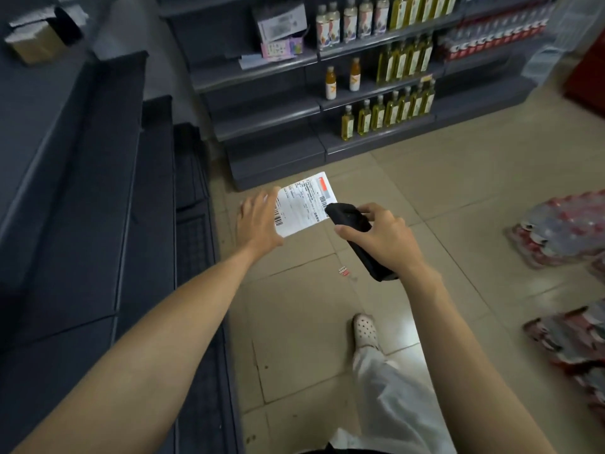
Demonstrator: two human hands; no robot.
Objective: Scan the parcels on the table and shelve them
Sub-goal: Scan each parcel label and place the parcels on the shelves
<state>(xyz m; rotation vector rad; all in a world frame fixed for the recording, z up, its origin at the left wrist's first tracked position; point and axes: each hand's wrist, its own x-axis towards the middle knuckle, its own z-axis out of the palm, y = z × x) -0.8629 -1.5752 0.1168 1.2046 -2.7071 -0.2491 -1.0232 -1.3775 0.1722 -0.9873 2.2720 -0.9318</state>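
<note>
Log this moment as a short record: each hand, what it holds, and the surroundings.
left hand: holds the parcel by its left edge
right hand: grips the scanner, whose tip is over the parcel's right edge
parcel: flat, white, label with barcodes facing up
shelves: grey, with bottles on them
floor: tiled, drink packs at right

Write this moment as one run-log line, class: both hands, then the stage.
left hand: holds parcel | right hand: grips scanner, tip over parcel's label | stage: scanning, not yet shelved
</note>
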